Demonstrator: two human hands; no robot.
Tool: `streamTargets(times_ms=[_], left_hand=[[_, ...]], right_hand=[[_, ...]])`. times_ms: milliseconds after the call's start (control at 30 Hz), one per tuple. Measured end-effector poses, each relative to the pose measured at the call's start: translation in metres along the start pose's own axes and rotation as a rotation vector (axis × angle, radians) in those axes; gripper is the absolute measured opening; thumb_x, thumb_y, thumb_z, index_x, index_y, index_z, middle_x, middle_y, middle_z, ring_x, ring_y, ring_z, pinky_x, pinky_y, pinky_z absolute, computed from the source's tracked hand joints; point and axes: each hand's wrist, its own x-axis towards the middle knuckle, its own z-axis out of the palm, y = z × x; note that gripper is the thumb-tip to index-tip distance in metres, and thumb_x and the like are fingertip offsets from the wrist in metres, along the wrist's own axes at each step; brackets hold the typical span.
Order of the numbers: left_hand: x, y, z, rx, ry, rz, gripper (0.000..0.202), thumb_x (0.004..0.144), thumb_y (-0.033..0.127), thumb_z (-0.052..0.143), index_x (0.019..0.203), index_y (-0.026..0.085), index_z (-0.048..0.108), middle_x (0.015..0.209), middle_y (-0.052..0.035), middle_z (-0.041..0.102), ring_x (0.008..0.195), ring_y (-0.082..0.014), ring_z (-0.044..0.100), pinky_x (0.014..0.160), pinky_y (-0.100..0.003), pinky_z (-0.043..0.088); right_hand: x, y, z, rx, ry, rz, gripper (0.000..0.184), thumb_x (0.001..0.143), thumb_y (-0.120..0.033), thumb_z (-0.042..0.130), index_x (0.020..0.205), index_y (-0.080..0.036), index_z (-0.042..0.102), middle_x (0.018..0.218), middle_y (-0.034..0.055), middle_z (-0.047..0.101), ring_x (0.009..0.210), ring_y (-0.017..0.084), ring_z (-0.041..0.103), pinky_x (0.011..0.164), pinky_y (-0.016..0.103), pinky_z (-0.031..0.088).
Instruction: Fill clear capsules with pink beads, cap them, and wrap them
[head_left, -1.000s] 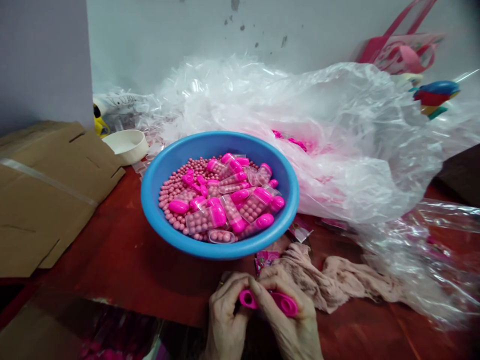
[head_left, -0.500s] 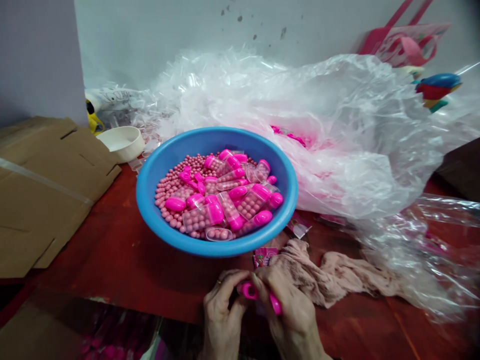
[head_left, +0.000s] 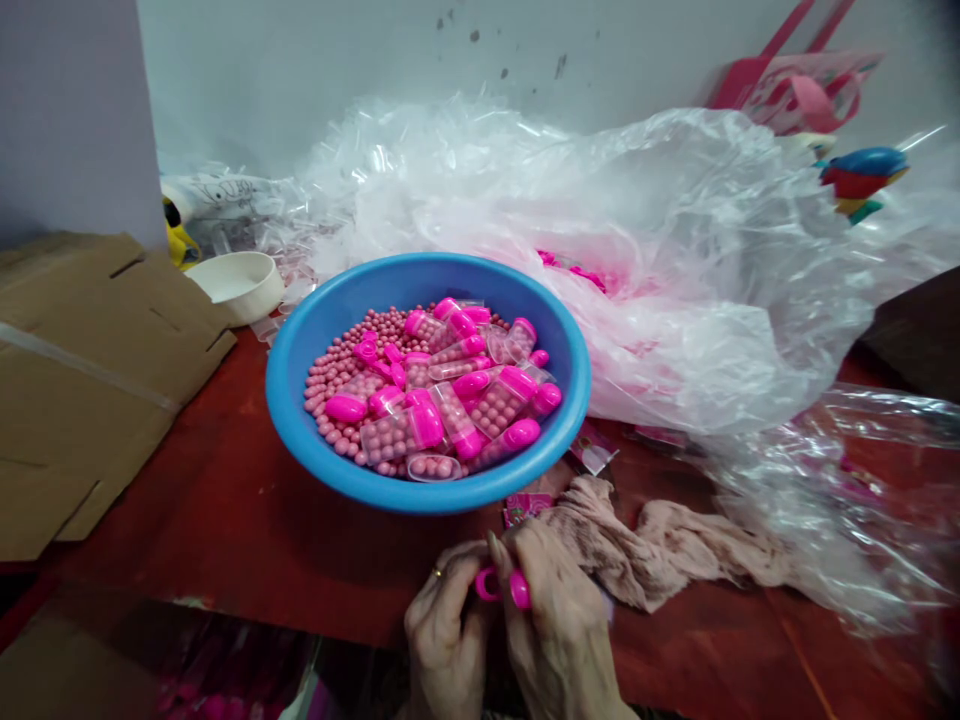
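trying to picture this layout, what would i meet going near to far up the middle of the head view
Pink piece between left hand and right hand → blue tub → crumpled clear plastic → wall.

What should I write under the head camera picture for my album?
Left hand and right hand hold a pink piece near a blue bowl of beads.

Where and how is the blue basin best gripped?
Probably by the flared rim of the blue basin, left and right, from the near side: plastic sheeting crowds its far right, and loose beads and containers lie inside.
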Motion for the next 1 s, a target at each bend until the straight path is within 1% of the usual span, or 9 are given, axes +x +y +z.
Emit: streamTargets(times_ms=[100, 233, 333, 433, 600, 733, 800, 867, 1000], left_hand=[[-0.006, -0.004, 0.0, 0.011, -0.033, -0.02, 0.029, 0.082, 0.006, 0.057, 0.101, 0.022, 0.069, 0.091, -0.0048, 0.076, 0.081, -0.0172, 0.072, 0.076, -0.02, 0.056], [-0.015, -0.009, 0.004, 0.031, 0.053, -0.039, 0.032, 0.083, 0.01, 0.058, 0.111, 0.025, 0.066, 0.097, -0.0046, 0.075, 0.085, -0.0164, 0.071, 0.079, -0.019, 0.054], [-0.013, -0.007, 0.006, -0.002, 0.055, 0.006, 0.033, 0.085, 0.007, 0.053, 0.108, 0.026, 0.066, 0.091, -0.0026, 0.075, 0.083, -0.0149, 0.07, 0.079, -0.019, 0.054], [-0.008, -0.002, 0.005, -0.005, 0.038, 0.008, 0.031, 0.084, 0.005, 0.052, 0.103, 0.024, 0.067, 0.088, -0.0023, 0.075, 0.079, -0.015, 0.07, 0.076, -0.02, 0.055], [-0.006, -0.004, -0.001, -0.045, -0.003, -0.004, 0.022, 0.086, 0.015, 0.057, 0.102, 0.024, 0.069, 0.09, -0.0038, 0.076, 0.082, -0.0178, 0.07, 0.076, -0.023, 0.056], [-0.015, -0.01, 0.001, -0.063, 0.022, -0.137, 0.024, 0.087, 0.029, 0.059, 0.108, 0.022, 0.069, 0.095, -0.0066, 0.076, 0.082, -0.019, 0.071, 0.074, -0.023, 0.057], [-0.019, -0.01, 0.005, -0.093, 0.066, -0.272, 0.025, 0.085, 0.03, 0.062, 0.109, 0.023, 0.068, 0.094, -0.0052, 0.076, 0.082, -0.0175, 0.072, 0.074, -0.02, 0.057], [-0.021, -0.008, 0.008, -0.111, 0.083, -0.352, 0.022, 0.083, 0.028, 0.065, 0.104, 0.024, 0.068, 0.09, -0.002, 0.077, 0.079, -0.0151, 0.072, 0.074, -0.018, 0.056], [-0.019, -0.005, 0.009, -0.08, 0.031, -0.254, 0.014, 0.082, 0.025, 0.066, 0.095, 0.025, 0.07, 0.087, 0.0004, 0.076, 0.076, -0.0131, 0.071, 0.074, -0.017, 0.055]], right_hand=[[0.002, -0.002, 0.003, -0.037, 0.026, 0.012, 0.027, 0.094, -0.011, 0.038, 0.07, -0.021, 0.038, 0.059, -0.003, 0.043, 0.052, 0.012, 0.043, 0.051, 0.024, 0.031], [-0.005, -0.001, 0.01, -0.057, 0.06, 0.024, 0.026, 0.094, -0.011, 0.038, 0.07, -0.021, 0.038, 0.061, -0.0016, 0.041, 0.054, 0.013, 0.039, 0.053, 0.028, 0.028], [-0.01, 0.0, 0.01, -0.04, 0.082, 0.009, 0.025, 0.092, -0.007, 0.04, 0.072, -0.021, 0.039, 0.062, -0.0012, 0.04, 0.056, 0.014, 0.039, 0.054, 0.028, 0.029], [-0.01, 0.003, 0.006, 0.002, 0.035, -0.041, 0.02, 0.09, -0.005, 0.045, 0.076, -0.02, 0.044, 0.063, -0.0004, 0.046, 0.057, 0.014, 0.044, 0.055, 0.027, 0.033], [-0.006, 0.014, -0.002, 0.134, -0.026, -0.116, 0.026, 0.098, -0.024, 0.034, 0.079, -0.019, 0.05, 0.064, 0.0011, 0.05, 0.058, 0.014, 0.049, 0.053, 0.026, 0.039], [-0.006, 0.02, -0.011, 0.243, -0.134, -0.138, 0.022, 0.097, -0.031, 0.041, 0.101, -0.016, 0.058, 0.087, 0.0083, 0.062, 0.076, 0.017, 0.059, 0.066, 0.026, 0.049], [-0.002, 0.021, -0.018, 0.314, -0.193, -0.094, 0.016, 0.096, -0.026, 0.046, 0.097, -0.018, 0.06, 0.088, 0.0073, 0.064, 0.08, 0.016, 0.062, 0.069, 0.024, 0.05], [0.004, 0.021, -0.024, 0.387, -0.189, 0.021, 0.017, 0.094, -0.023, 0.049, 0.082, -0.019, 0.06, 0.077, 0.0034, 0.062, 0.073, 0.014, 0.062, 0.065, 0.021, 0.05], [0.012, 0.019, -0.022, 0.385, -0.005, 0.271, 0.031, 0.093, -0.021, 0.051, 0.062, -0.02, 0.047, 0.055, -0.0048, 0.048, 0.047, 0.009, 0.049, 0.044, 0.018, 0.042]])
